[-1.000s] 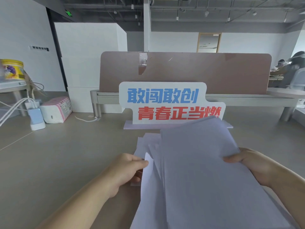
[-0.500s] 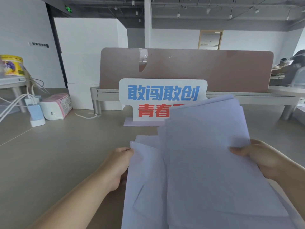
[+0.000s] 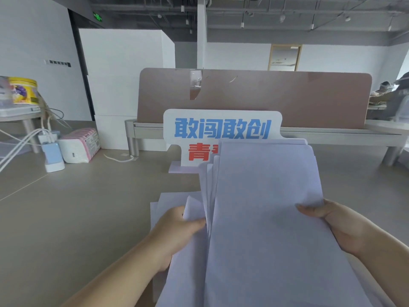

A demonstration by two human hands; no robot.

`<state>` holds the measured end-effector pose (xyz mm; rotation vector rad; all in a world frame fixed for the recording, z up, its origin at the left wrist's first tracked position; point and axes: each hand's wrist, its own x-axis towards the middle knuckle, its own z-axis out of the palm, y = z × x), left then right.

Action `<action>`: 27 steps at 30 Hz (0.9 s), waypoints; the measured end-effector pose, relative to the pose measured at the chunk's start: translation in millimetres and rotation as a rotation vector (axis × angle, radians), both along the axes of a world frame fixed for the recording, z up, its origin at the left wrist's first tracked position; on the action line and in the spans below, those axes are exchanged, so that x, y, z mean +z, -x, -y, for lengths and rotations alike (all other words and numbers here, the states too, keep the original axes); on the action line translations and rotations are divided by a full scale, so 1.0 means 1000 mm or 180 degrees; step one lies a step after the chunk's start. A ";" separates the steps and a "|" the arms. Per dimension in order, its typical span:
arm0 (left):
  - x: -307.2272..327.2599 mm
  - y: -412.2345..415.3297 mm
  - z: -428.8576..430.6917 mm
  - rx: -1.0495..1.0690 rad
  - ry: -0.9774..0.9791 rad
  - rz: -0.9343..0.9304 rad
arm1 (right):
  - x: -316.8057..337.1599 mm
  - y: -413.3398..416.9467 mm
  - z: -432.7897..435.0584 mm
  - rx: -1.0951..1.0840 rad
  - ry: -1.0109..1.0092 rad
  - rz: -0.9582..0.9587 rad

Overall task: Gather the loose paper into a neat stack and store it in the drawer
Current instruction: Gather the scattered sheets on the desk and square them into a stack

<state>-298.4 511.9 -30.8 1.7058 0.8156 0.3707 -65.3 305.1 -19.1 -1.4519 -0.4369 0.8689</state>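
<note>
While two hands grip, several sheets (image 3: 265, 207) fan.

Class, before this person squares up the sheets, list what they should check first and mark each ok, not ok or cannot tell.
1. Left hand grips the paper's left edge: ok.
2. Right hand grips the right edge: ok.
3. Sheets of paper aligned: not ok, the left edges fan out.
4. All sheets gathered: not ok, some sheets lie on the desk behind the left hand.
5. Desk has bare room for tapping the stack: ok.
6. Drawer open and ready: cannot tell, none in view.
</note>
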 end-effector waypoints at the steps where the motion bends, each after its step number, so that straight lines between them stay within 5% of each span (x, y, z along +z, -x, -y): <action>1: -0.001 0.000 0.002 -0.0016 -0.0194 -0.0061 | 0.000 0.000 0.000 0.0000 0.0061 0.0036; 10: 0.006 0.006 -0.005 0.0030 0.0037 0.0006 | 0.014 -0.006 0.014 -0.0289 0.0297 0.0398; 21: 0.006 0.000 -0.011 0.0480 0.1647 0.0522 | 0.010 0.012 0.000 0.0173 0.0018 0.0002; 27: 0.005 -0.002 0.011 -0.0006 0.0281 0.0348 | 0.001 0.034 -0.016 -0.0076 0.0235 0.0705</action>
